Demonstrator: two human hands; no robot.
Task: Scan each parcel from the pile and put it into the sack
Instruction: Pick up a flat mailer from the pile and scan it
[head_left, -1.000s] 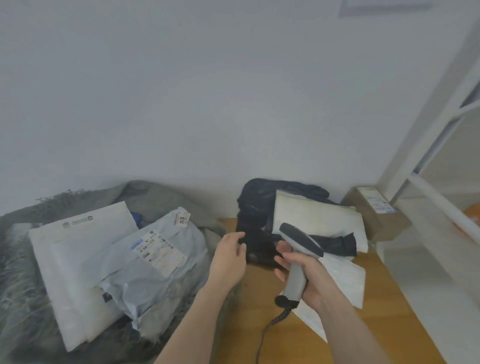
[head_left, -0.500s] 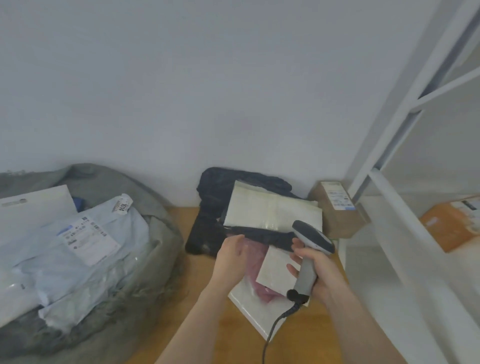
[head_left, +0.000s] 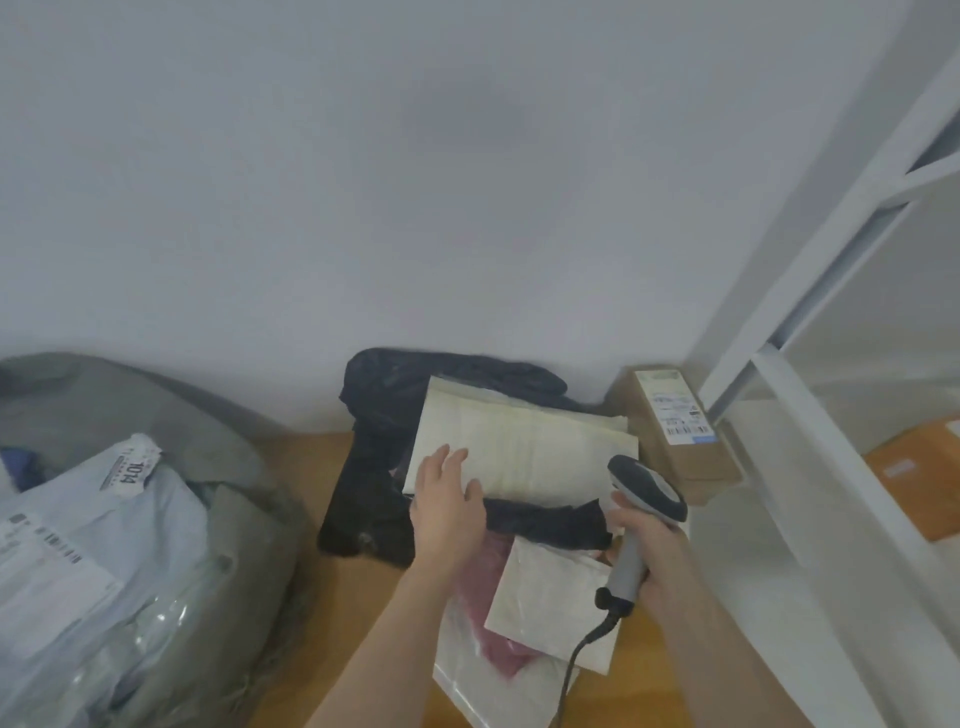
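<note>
The parcel pile lies on the wooden floor against the wall: a black plastic bag (head_left: 374, 415), a cream padded envelope (head_left: 530, 447) on top of it, and a clear bag with pink contents (head_left: 498, 613) under a small white envelope (head_left: 545, 603). My left hand (head_left: 447, 504) lies flat with straight fingers on the cream envelope's near left corner. My right hand (head_left: 649, 551) grips a grey handheld scanner (head_left: 644, 493), whose head points left over the pile and whose cable hangs down. At the left stands the grey sack (head_left: 197, 415), holding a pale blue mailer (head_left: 104, 525) with a label.
A brown cardboard box (head_left: 680, 436) with a shipping label stands against the wall right of the pile. A white shelf frame (head_left: 810, 415) rises at the right, with an orange box (head_left: 914, 467) behind it. Bare wooden floor (head_left: 337, 623) runs between sack and pile.
The view swung right, away from the sack. My left hand moved from the sack's side onto the pile and up to the cream envelope. The scanner stayed in my right hand.
</note>
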